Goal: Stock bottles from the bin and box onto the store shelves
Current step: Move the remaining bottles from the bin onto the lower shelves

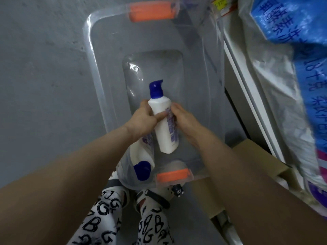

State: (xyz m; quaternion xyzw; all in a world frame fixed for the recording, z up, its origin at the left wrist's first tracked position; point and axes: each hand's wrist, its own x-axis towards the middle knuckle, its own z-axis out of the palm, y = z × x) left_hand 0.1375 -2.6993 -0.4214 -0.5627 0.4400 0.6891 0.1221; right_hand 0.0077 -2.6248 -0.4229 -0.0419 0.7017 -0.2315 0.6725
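Observation:
A clear plastic bin (99, 71) with orange latches stands on the floor below me. Inside it, both hands grip one white bottle (165, 133) with a blue pump top and a purple label. My left hand (144, 118) wraps its left side, thumb across the front. My right hand (184, 119) holds its right side. A second white bottle (144, 156) with a blue cap lies under my left wrist at the bin's near end, partly hidden.
White shelf edge (247, 89) runs along the right, holding large blue and silver bags (286, 55). A brown cardboard box (254, 156) sits at the shelf's foot beside the bin. Grey concrete floor (39, 76) lies to the left. My feet stand at the bin's near end.

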